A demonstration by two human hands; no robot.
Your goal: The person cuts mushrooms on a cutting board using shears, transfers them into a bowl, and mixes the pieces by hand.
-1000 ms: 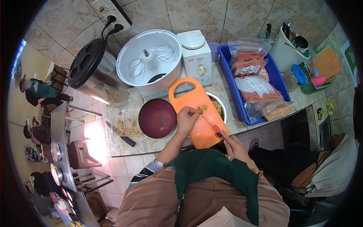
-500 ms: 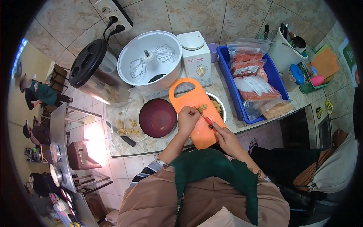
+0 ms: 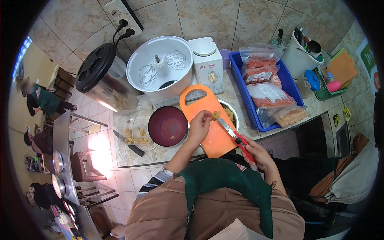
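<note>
My right hand [image 3: 259, 154] grips the red-handled knife [image 3: 229, 129], its tip beside the small food pieces [image 3: 216, 115] on the orange board [image 3: 214, 142]. My left hand [image 3: 199, 127] curls just left of them; whether its fingertips pinch anything, I cannot tell.

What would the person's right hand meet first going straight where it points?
Probably the small yellowish-brown lump beside the left hand, met by the red-handled metal tool the right hand holds; depth is unclear.

Single wide head-worn view, facing forward and down, close above the hands [image 3: 198, 129] and counter [image 3: 159, 153]
</note>
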